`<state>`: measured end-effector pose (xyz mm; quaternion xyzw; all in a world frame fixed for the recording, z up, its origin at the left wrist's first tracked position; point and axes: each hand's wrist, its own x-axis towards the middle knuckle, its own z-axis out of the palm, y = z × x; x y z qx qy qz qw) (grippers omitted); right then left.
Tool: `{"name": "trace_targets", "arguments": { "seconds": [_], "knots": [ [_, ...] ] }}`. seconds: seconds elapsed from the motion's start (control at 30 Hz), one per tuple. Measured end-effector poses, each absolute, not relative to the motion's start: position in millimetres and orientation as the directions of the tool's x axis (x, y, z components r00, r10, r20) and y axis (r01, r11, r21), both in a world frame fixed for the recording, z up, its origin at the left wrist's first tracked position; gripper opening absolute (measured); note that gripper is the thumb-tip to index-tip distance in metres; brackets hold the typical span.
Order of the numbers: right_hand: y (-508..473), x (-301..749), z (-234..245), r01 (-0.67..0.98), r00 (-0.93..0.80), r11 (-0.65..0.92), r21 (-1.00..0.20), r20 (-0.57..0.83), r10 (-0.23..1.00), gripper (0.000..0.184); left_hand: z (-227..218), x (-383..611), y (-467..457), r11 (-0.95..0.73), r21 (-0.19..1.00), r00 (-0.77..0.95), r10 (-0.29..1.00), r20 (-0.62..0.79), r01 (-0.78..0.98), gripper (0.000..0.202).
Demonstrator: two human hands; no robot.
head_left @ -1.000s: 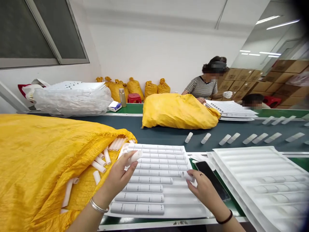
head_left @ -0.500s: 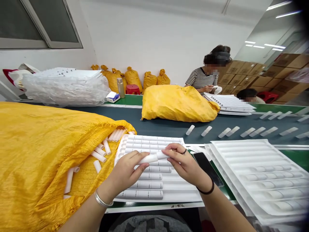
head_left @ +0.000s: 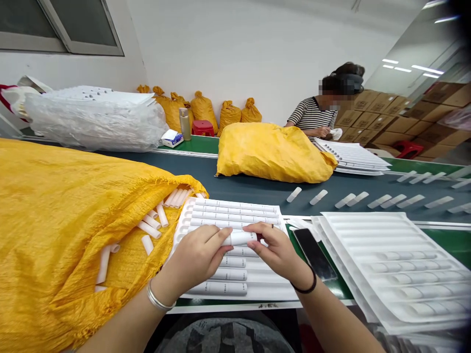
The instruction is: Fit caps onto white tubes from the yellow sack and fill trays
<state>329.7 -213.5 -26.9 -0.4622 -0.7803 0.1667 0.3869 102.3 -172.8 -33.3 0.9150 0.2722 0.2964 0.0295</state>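
My left hand (head_left: 198, 255) and my right hand (head_left: 275, 247) both pinch one white tube (head_left: 241, 238), held level between them above a white moulded tray (head_left: 272, 289). The tray's grooves hold several white tubes lying in rows. To my left a big yellow woven sack (head_left: 55, 220) lies open, with loose white tube pieces (head_left: 154, 223) spilling from its mouth beside the tray. A silver bangle is on my left wrist, a black band on my right.
A black phone (head_left: 313, 253) lies right of the tray. A stack of white trays (head_left: 390, 264) sits at the right. Beyond runs a dark conveyor belt (head_left: 253, 189) with a row of white tubes and a second yellow sack (head_left: 272, 153). A person in a striped shirt (head_left: 312, 115) works opposite.
One second ago my hands were apart, each with a white piece. They came together over the tray, and the pieces now sit pressed together as one shorter tube.
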Motion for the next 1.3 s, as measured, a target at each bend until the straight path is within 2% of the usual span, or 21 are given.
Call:
{"name": "trace_targets", "arguments": {
  "seconds": [0.13,0.4,0.57,0.63,0.73,0.8,0.9,0.97,1.03,1.07,1.17,1.3],
  "knots": [
    [-214,327,-27,0.568,-0.255,0.504,-0.651,0.443,0.860,0.026,-38,106,-174,-0.867,0.150,0.696,0.475,0.538,0.475,0.047],
    [-209,320,-42,0.588,-0.381,0.451,-0.671,0.262,0.887,0.031,-75,96,-184,-0.813,0.383,0.674,0.579,0.459,0.438,0.041],
    [-199,317,-44,0.583,-0.388,0.493,-0.646,0.312,0.867,0.031,-81,94,-180,-0.788,0.408,0.641,0.613,0.462,0.461,0.045],
    [-194,315,-48,0.597,-0.452,0.549,-0.584,0.320,0.832,0.031,-78,99,-177,-0.786,0.387,0.652,0.617,0.442,0.482,0.050],
    [-182,315,-62,0.705,-0.550,0.628,-0.329,0.305,0.777,0.023,-74,105,-166,-0.757,0.391,0.670,0.649,0.360,0.524,0.062],
    [-165,324,-72,0.828,-0.457,0.515,-0.222,0.265,0.849,0.015,-76,95,-155,-0.704,0.382,0.638,0.708,0.303,0.599,0.066],
    [-125,364,-81,0.950,-0.089,0.151,-0.272,0.228,0.970,0.024,-94,52,-134,-0.483,0.292,0.431,0.874,0.227,0.825,0.055],
    [-96,402,-86,0.952,0.119,-0.046,-0.302,0.229,0.966,0.030,-114,16,-121,-0.256,0.181,0.220,0.955,0.197,0.949,0.052],
    [-70,437,-92,0.921,0.284,-0.214,-0.326,0.186,0.941,0.029,-135,-15,-112,-0.096,0.069,0.088,0.989,0.121,0.993,0.058],
    [-60,451,-96,0.897,0.350,-0.288,-0.336,0.143,0.926,0.027,-145,-27,-110,-0.052,0.054,0.049,0.997,0.060,0.997,0.059],
    [-39,474,-113,0.835,0.452,-0.427,-0.346,-0.009,0.892,0.026,-164,-44,-108,-0.013,0.107,0.024,0.994,-0.104,0.994,0.051],
    [-30,481,-122,0.799,0.486,-0.495,-0.342,-0.117,0.866,0.031,-164,-56,-103,0.049,0.173,-0.022,0.988,-0.156,0.984,0.037]
  ]
}}
